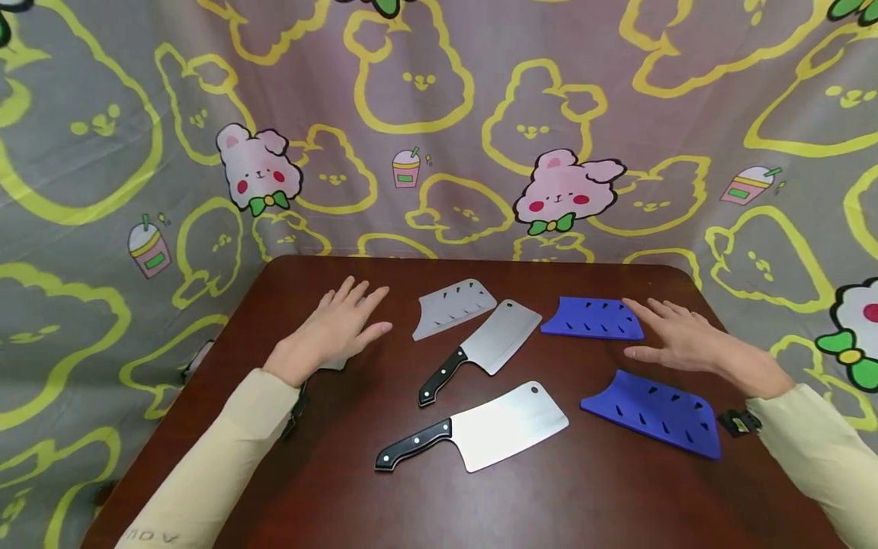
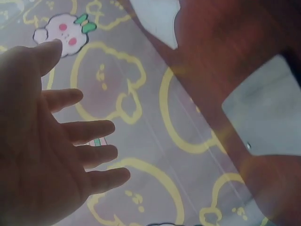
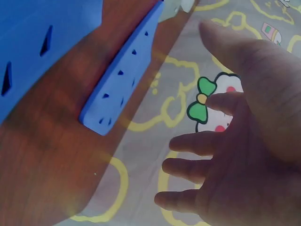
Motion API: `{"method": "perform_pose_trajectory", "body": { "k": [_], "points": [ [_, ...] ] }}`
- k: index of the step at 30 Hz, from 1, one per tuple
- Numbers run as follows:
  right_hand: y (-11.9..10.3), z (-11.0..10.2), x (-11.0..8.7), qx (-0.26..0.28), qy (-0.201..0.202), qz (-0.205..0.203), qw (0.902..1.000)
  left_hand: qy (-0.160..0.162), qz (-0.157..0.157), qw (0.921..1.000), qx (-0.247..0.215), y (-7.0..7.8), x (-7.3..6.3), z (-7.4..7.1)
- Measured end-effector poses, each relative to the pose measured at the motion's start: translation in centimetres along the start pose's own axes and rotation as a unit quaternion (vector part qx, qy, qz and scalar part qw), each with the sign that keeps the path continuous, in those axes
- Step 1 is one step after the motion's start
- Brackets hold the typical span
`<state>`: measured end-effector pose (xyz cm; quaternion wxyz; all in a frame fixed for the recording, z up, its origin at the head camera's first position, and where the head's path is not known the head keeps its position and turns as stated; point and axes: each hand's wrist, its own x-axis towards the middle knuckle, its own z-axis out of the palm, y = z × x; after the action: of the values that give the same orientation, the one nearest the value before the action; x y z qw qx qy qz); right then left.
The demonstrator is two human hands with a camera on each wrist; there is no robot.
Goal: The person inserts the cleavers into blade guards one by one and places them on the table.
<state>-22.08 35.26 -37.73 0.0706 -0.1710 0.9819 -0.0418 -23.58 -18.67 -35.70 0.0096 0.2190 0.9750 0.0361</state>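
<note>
My left hand (image 1: 336,324), fingers straight and spread, hovers over the table's left side and holds nothing. Beneath it a cleaver blade (image 2: 265,110) with a small hole shows; in the head view the arm hides most of it. My right hand (image 1: 686,335) is also spread and bare, beside a blue slotted blade cover (image 1: 593,319); whether it touches the cover I cannot tell. A second blue cover (image 1: 658,415) lies nearer. Between the hands are two black-handled cleavers, one farther (image 1: 499,335) and one nearer (image 1: 511,427), plus a whitish slotted cover (image 1: 453,305).
Everything lies on a dark reddish-brown table (image 1: 507,511) with rounded far corners. A curtain (image 1: 425,206) printed with yellow outlines and cartoon rabbits hangs behind it and along both sides. Dark wrist straps (image 1: 741,422) sit at the cuffs of pale sleeves.
</note>
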Motion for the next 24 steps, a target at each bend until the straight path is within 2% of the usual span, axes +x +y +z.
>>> {"method": "perform_pose_trajectory", "body": {
  "k": [5, 11, 17, 24],
  "points": [
    [0.0, 0.5, -0.3, 0.004, -0.019, -0.005, 0.9998, -0.004, 0.02, 0.9997, 0.012, 0.9, -0.5, 0.7],
    [0.3, 1.4, -1.5, -0.007, -0.031, -0.018, 0.9993, -0.007, 0.038, 0.9992, 0.003, 2.3, -1.3, 1.5],
    [0.5, 2.4, -2.7, 0.038, -0.082, -0.002, 0.9959, -0.021, 0.064, 0.9976, -0.016, 3.8, -2.1, 2.0],
    [0.7, 3.8, -3.2, 0.049, -0.107, 0.023, 0.9928, -0.037, 0.06, 0.9974, -0.016, 5.0, -2.8, 2.5]
  ]
}}
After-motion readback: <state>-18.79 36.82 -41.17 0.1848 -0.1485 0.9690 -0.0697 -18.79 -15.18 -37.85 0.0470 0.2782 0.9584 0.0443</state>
